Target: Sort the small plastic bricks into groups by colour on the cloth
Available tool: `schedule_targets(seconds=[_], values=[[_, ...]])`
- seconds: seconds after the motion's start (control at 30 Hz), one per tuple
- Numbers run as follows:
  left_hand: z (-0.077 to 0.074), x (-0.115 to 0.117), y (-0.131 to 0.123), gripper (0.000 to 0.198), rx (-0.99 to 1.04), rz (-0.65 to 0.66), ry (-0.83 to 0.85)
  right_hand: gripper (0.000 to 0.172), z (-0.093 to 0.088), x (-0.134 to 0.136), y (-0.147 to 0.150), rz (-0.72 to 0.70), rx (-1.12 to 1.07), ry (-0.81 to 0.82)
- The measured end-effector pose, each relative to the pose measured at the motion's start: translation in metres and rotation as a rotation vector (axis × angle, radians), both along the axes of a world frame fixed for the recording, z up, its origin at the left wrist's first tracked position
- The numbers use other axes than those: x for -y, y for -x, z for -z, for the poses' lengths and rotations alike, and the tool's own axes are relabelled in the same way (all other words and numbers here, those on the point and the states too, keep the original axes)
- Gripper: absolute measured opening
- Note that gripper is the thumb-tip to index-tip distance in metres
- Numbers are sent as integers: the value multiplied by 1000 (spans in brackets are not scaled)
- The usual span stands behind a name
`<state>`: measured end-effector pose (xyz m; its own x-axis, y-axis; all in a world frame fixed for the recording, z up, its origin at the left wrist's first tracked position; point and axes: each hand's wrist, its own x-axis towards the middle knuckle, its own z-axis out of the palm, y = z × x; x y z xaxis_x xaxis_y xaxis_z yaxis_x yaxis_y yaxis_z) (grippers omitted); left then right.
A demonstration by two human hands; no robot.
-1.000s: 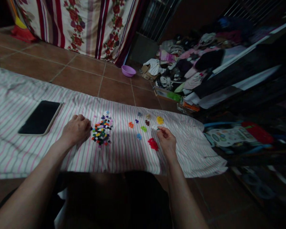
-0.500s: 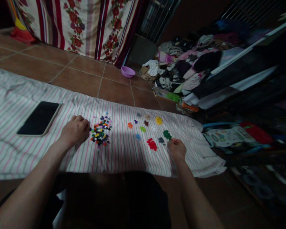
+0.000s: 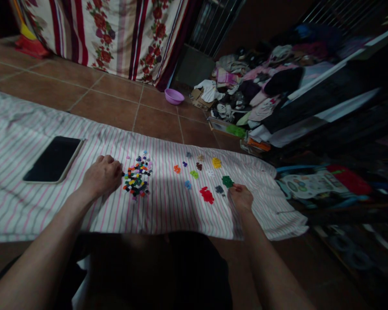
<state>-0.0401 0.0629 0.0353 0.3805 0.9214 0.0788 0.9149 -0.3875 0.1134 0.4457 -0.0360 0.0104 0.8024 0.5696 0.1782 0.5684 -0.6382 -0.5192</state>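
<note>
My left hand [image 3: 104, 174] rests on the striped cloth with its fingers curled, at the left edge of a mixed heap of small coloured pieces [image 3: 136, 177]. Its fingertips are hidden, so what it holds cannot be made out. At the right, my right hand [image 3: 241, 196] has thumb and finger pinched together against the dark green pile [image 3: 227, 181]; whatever is between them is too small to tell. Close by lie a grey pile [image 3: 219, 189] and a red pile [image 3: 207, 195]. Yellow pieces [image 3: 216, 162] lie farther back.
Smaller piles, among them orange [image 3: 176, 168], lime green [image 3: 194, 174] and light blue [image 3: 188, 184], lie between the hands. A tablet or large phone [image 3: 53, 159] lies left on the striped cloth [image 3: 168, 211]. Beyond, on the tiled floor, stands a purple basin [image 3: 174, 97].
Both hands stay almost in place, the right one still at the dark green pile. The view has shifted very slightly.
</note>
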Motion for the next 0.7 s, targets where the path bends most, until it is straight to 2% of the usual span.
schedule_targets(seconds=[0.27,0.43,0.57,0.7], values=[[2,0,1,34,-26,-10,1,36,-1,4,7,0,66,-88],[0,0,0,33,-23,-1,3,33,-6,-4,18,-84,79,-220],[-1,1,-1,31,0,-26,-13,36,-6,-15,45,-214,-3,-321],[-2,1,-1,31,36,-30,-12,34,-9,-26,92,-421,-117,-344]])
